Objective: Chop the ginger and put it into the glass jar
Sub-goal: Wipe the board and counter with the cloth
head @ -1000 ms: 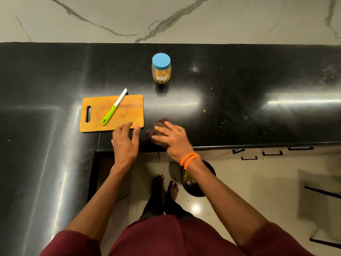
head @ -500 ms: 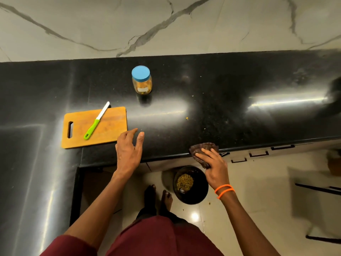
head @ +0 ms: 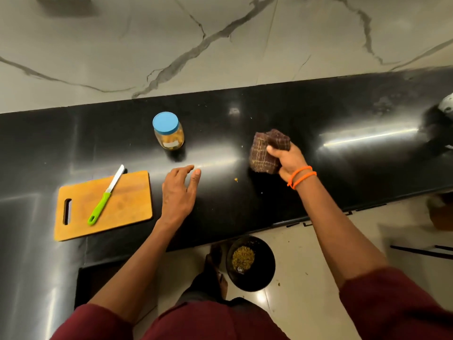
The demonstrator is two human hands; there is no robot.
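chopping looked finished: your right hand (head: 289,161) gripped the cloth (head: 266,150), left hand (head: 180,192) lay open. next, that scrap (head: 236,179) needed wiping.

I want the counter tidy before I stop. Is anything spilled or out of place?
A few small yellowish crumbs still lie on the black countertop, near the cloth held in the right hand. The jar stands upright with its lid on; the knife rests on the cutting board.
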